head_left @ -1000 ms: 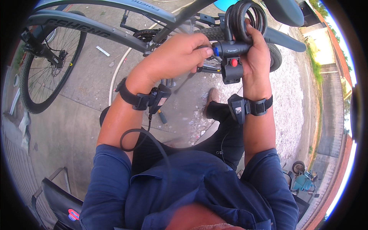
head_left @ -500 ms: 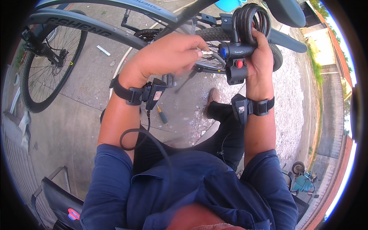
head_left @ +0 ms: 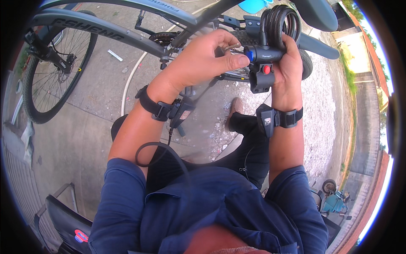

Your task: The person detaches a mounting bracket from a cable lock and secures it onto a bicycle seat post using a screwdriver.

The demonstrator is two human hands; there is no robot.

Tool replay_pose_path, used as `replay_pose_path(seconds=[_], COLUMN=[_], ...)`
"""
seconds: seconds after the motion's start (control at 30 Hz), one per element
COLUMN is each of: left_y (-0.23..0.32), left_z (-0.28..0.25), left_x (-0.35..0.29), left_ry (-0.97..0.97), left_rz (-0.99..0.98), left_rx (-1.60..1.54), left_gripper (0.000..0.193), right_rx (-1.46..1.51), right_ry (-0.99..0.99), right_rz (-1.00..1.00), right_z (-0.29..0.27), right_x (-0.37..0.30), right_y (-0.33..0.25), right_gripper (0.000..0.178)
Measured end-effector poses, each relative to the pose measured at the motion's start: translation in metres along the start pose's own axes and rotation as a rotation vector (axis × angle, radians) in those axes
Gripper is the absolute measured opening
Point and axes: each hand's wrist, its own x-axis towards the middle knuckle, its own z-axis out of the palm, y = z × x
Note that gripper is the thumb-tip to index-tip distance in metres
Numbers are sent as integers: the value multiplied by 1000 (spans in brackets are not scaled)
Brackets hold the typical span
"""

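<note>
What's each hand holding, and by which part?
The right hand grips a coiled cable lock at its black body. The left hand holds what looks like a key; the gripped part is unclear.

A grey bicycle [head_left: 91, 30] stands over concrete. A white strip [head_left: 114, 55] lies on the ground beside the bicycle, toward its front wheel. A pale hose [head_left: 129, 80] curves along the concrete, passing behind the bicycle's frame. Beyond the bicycle, near its saddle, sits a bright blue basin [head_left: 252, 5], partly cut off by the upper edge. Well apart from the bicycle, on its near side, are a black chair [head_left: 63, 213] to the left and a teal vehicle [head_left: 334, 202] to the right.
</note>
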Motion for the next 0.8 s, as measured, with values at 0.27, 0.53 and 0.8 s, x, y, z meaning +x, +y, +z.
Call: replay_pose_path(seconds=[0.27, 0.53, 0.8], left_y=[12, 17, 13], left_z=[11, 5, 4], left_x=[1, -1, 2], left_ry=[-40, -49, -131], left_rz=[-182, -186, -214], left_rx=[-114, -74, -197], left_gripper=[39, 33, 35], right_rx=[-14, -62, -338], right_ry=[-27, -39, -179], right_rz=[-38, -33, -114], right_z=[8, 14, 37], right_x=[-5, -9, -25], right_y=[6, 8, 2], right_gripper=[33, 32, 32])
